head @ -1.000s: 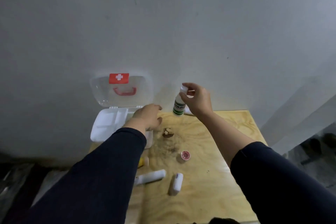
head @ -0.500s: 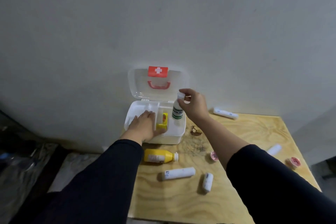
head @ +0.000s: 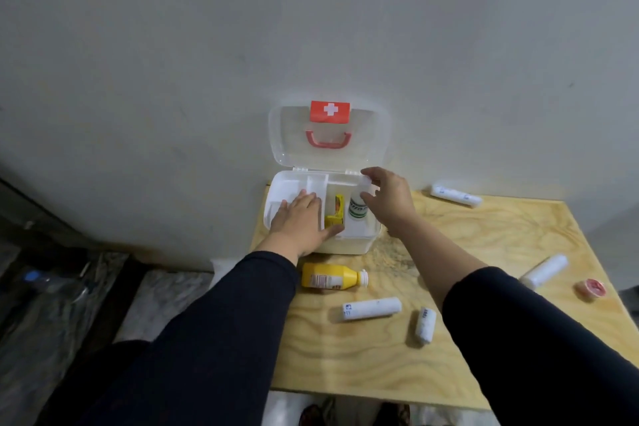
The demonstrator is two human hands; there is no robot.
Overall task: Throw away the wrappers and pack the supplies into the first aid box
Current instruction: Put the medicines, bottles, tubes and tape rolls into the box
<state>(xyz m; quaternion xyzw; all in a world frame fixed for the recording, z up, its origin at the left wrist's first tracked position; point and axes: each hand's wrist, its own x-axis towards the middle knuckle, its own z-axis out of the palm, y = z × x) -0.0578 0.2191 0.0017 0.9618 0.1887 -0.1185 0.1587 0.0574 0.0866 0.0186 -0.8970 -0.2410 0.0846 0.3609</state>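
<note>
The right hand (head: 387,199) is pinching the cap of the upright white bottle with green label (head: 358,207), lowering it into the white plastic first aid box (head: 363,235), while the flat, empty left hand (head: 301,225) is steadying the box.

Looks like a bare back room or makeshift work corner, not a proper clinic or kitchen. The table (head: 484,339) is just a raw plywood sheet pushed against a plain grey wall (head: 242,28) with a few scuffs on it. Off to the left there's marbled stone flooring (head: 162,297) and what seems to be a plastic bottle (head: 38,282) lying in a dim, cluttered patch. Low light, no furniture or decor in sight.
</note>
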